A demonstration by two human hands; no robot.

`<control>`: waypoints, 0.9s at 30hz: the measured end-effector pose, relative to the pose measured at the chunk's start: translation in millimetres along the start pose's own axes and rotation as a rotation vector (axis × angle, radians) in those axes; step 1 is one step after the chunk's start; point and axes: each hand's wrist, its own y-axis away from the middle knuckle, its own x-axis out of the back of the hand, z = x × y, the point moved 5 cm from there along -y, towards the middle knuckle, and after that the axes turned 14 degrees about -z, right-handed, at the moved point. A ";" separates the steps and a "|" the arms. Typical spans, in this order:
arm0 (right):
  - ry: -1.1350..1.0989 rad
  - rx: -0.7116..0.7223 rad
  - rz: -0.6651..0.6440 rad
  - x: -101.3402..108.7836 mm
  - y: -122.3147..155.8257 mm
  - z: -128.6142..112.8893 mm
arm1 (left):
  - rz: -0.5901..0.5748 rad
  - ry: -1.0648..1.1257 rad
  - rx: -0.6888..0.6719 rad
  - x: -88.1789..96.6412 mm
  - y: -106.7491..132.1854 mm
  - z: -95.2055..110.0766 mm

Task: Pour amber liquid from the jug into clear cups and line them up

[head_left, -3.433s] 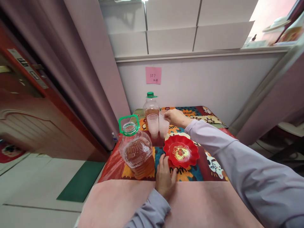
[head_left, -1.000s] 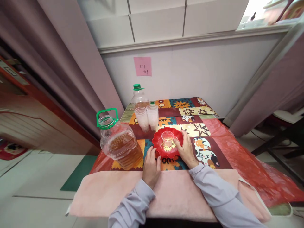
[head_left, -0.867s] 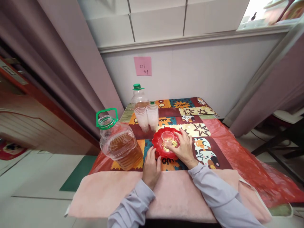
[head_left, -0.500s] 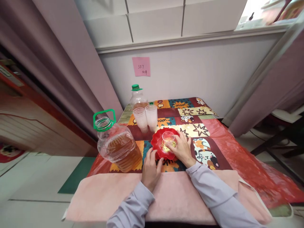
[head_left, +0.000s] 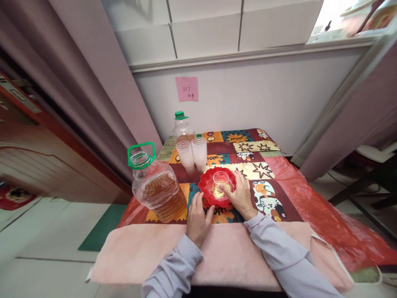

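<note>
A red scalloped plate (head_left: pixel 208 191) lies on the patterned tablecloth, with a small clear plastic cup (head_left: pixel 221 179) standing in it. My right hand (head_left: pixel 240 198) rests on the plate's right side, its fingers curled round the cup's base. My left hand (head_left: pixel 197 217) lies flat on the cloth, fingers apart, touching the plate's near left rim. A large clear jug (head_left: pixel 156 188) with a green handle ring and amber liquid stands to the left of my left hand.
Two stacks of clear cups (head_left: pixel 192 154) stand behind the plate, with a green-capped bottle (head_left: pixel 181 128) behind them. A pink cloth (head_left: pixel 149 256) covers the table's near edge. A pink note (head_left: pixel 186 88) is on the wall. Curtains hang on both sides.
My right hand left the cup stacks, and a single cup came to stand in the red plate. In the last second my right hand has slid closer round the cup. My left hand has hardly moved.
</note>
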 end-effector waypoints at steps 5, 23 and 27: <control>-0.061 0.131 0.203 26.7 12.0 -4.1 | 0.126 -0.085 -0.135 21.1 10.5 20.4; -0.514 0.395 -0.132 -6.5 47.1 -157.1 | 0.817 0.401 0.167 182.9 60.6 -74.1; -0.720 0.167 -0.236 -54.1 46.0 -169.4 | 0.657 0.653 0.180 163.5 41.0 -79.7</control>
